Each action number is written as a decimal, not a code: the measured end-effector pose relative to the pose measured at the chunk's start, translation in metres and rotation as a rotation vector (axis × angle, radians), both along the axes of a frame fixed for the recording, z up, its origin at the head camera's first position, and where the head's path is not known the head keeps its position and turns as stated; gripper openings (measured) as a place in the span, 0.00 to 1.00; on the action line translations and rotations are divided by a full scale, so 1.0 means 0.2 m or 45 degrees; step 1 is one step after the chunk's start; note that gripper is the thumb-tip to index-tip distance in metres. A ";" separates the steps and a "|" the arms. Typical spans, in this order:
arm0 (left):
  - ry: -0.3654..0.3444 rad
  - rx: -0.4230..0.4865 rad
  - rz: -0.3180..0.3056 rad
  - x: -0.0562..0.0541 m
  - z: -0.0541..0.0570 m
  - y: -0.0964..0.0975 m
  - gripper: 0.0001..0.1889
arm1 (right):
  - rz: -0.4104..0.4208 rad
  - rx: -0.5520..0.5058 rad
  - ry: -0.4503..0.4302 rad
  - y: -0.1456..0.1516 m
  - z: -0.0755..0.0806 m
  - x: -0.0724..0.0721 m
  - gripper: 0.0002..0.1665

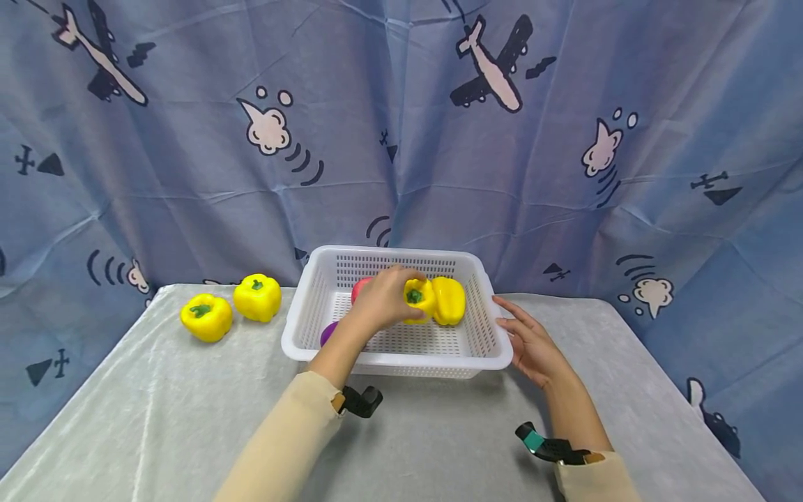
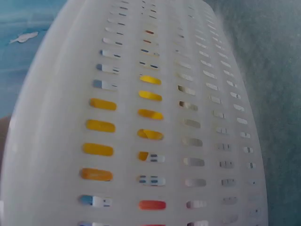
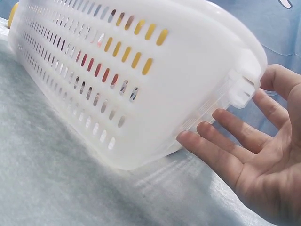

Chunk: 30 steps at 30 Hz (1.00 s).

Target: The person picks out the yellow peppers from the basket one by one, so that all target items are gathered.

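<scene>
A white plastic basket (image 1: 414, 361) with slotted sides sits at the middle of the table. Reaching inside it, my left hand (image 1: 384, 298) holds a yellow bell pepper (image 1: 424, 298) between thumb and fingers. A second yellow pepper (image 1: 449, 301) lies right beside it in the basket. Partly hidden by my left hand and arm are a red item (image 1: 359, 287) and a purple item (image 1: 327, 333). My right hand (image 1: 532, 344) is at the basket's right end, and in the right wrist view its spread, nearly straight fingers (image 3: 221, 155) touch the end wall. Only the slotted wall (image 2: 127, 136) fills the left wrist view.
Two more yellow bell peppers, one nearer (image 1: 207, 318) and one farther back (image 1: 257, 298), stand on the table left of the basket. A pale cloth (image 1: 188, 418) covers the table. Behind it hangs a blue patterned curtain (image 1: 351, 139).
</scene>
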<state>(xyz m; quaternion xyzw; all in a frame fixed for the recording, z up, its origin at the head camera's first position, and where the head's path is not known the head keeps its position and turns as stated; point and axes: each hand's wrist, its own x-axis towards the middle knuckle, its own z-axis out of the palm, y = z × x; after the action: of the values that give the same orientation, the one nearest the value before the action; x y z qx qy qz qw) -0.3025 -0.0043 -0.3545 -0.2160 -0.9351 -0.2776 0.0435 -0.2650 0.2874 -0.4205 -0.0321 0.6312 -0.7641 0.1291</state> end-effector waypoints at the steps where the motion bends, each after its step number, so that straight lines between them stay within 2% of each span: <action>1: 0.008 -0.005 -0.001 0.01 0.00 0.00 0.34 | 0.001 0.000 0.001 0.00 0.00 0.00 0.35; 9: 0.053 0.001 -0.007 0.08 0.04 -0.02 0.33 | 0.000 0.006 0.000 0.00 0.01 0.00 0.36; 18: 0.154 -0.006 -0.017 0.16 0.09 -0.07 0.32 | 0.011 0.001 0.015 0.00 0.01 0.01 0.35; 30: 0.278 0.014 -0.012 0.27 0.11 -0.19 0.30 | 0.021 -0.004 0.020 0.00 0.01 0.01 0.35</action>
<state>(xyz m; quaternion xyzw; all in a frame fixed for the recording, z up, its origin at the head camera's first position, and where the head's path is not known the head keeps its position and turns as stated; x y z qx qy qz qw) -0.2482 -0.0427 -0.3320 -0.2490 -0.9222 -0.2578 0.1450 -0.2624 0.2872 -0.4193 -0.0435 0.6308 -0.7637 0.1305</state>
